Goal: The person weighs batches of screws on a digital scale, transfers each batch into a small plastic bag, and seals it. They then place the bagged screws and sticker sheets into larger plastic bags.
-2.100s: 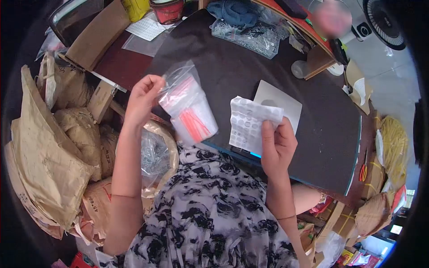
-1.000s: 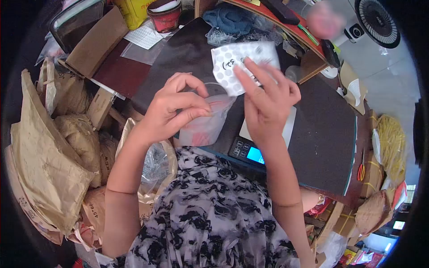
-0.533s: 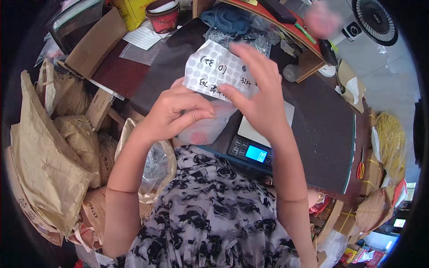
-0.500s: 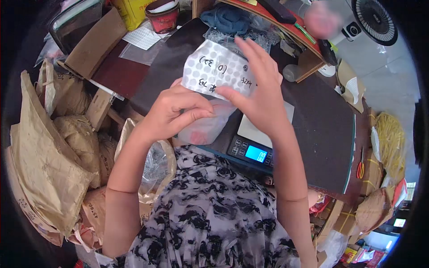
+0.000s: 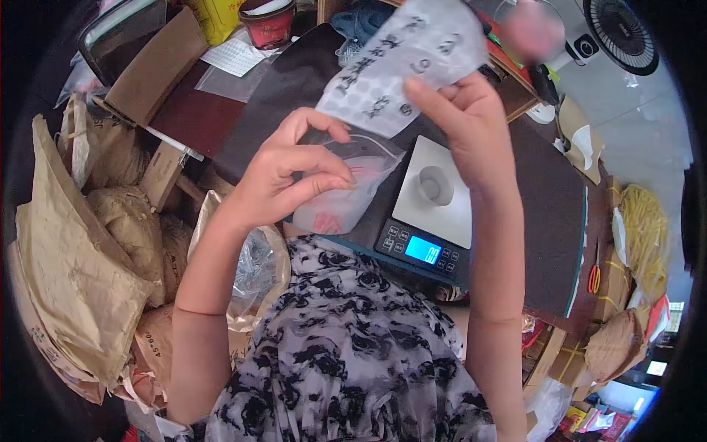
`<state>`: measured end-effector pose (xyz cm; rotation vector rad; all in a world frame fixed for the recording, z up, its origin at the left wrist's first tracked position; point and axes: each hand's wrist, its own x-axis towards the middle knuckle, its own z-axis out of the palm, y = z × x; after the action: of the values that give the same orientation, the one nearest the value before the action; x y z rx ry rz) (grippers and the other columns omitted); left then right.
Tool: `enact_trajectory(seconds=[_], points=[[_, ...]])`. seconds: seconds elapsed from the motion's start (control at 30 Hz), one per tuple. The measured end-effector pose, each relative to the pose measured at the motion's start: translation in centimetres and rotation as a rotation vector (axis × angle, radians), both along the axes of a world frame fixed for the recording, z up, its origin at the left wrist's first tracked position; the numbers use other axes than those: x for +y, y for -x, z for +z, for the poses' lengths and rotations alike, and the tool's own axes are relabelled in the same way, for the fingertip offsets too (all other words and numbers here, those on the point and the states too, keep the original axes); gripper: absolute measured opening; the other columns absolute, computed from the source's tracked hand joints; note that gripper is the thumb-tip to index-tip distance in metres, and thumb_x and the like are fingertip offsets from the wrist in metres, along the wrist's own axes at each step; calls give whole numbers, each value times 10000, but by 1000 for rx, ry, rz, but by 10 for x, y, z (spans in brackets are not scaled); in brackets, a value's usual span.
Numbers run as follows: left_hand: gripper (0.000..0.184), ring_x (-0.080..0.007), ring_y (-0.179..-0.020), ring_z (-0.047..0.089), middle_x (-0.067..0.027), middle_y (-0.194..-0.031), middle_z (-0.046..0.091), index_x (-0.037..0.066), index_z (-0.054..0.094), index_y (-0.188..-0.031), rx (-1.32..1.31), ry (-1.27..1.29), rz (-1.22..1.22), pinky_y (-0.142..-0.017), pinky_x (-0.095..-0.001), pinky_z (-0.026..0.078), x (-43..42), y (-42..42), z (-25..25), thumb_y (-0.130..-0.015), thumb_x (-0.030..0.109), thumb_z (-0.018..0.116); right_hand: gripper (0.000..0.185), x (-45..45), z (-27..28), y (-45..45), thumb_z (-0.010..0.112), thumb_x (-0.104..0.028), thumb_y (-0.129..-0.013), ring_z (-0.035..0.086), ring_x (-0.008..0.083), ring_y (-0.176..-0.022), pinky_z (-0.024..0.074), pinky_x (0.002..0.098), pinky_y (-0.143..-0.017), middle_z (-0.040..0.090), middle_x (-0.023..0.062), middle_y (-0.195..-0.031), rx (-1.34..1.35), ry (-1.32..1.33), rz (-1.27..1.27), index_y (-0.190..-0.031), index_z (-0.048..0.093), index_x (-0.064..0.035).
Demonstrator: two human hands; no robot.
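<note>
My left hand [image 5: 294,173] pinches a clear zip bag [image 5: 335,214] with a red print, thumb against forefinger. The bag's mouth gapes up toward the right. Higher up, my right hand [image 5: 475,121] grips a white dotted sheet [image 5: 390,62] covered in black handwriting; whether it is a single sheet or a flat bag I cannot tell. Its lower corner hangs just above the zip bag. Beside my right wrist is a digital scale [image 5: 453,214] with a lit blue display, and a small round grey cup [image 5: 434,186] sits on its plate.
A dark mat [image 5: 530,243] covers the table. Brown paper sacks [image 5: 81,280] crowd the left, near an open sack [image 5: 258,272] of clear plastic pieces. Orange-handled scissors [image 5: 594,278] lie at the right edge. A red pot [image 5: 267,26], a cardboard flap [image 5: 155,70] and a fan [image 5: 622,33] stand farther back.
My right hand has moved right and lifted the dotted sheet up, turning it. The zip bag's opening now shows. The scale plate and cup have come into view, and the display reading differs.
</note>
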<state>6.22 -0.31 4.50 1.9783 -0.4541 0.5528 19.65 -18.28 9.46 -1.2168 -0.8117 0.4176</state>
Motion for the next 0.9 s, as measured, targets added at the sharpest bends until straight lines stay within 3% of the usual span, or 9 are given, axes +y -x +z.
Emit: enact_trajectory(seconds=[0.07,0.4,0.7,0.9], points=[[111,-228,-1002,513,-93,-1015,567,52,717,-823,7,-8,46,-891,-334,402,-1,2,1,-725,98,744,296,3,-10,4,647,-64,-874,641,130,-933,511,270,-801,668,110,-1054,40,90,-29,-1141,559,27],[137,-213,-1001,509,-81,-1061,530,73,732,-828,-12,95,155,-897,-332,412,4,3,-13,-696,68,766,321,10,-38,13,658,-88,-854,646,134,-893,509,287,-788,680,102,-1027,64,140,0,-1140,574,31],[141,-227,-1079,505,-99,-1105,532,72,732,-834,-46,81,158,-942,-366,409,6,5,-13,-697,74,767,214,-5,-36,8,647,-163,-826,642,92,-799,498,267,-733,715,80,-841,-264,443,27,-927,688,22],[149,-230,-1065,519,-95,-1121,528,70,731,-845,-54,133,129,-937,-370,421,4,4,-17,-702,66,770,212,-9,-30,6,619,-166,-837,534,63,-571,450,287,-555,648,40,-650,-200,584,186,-852,676,38]])
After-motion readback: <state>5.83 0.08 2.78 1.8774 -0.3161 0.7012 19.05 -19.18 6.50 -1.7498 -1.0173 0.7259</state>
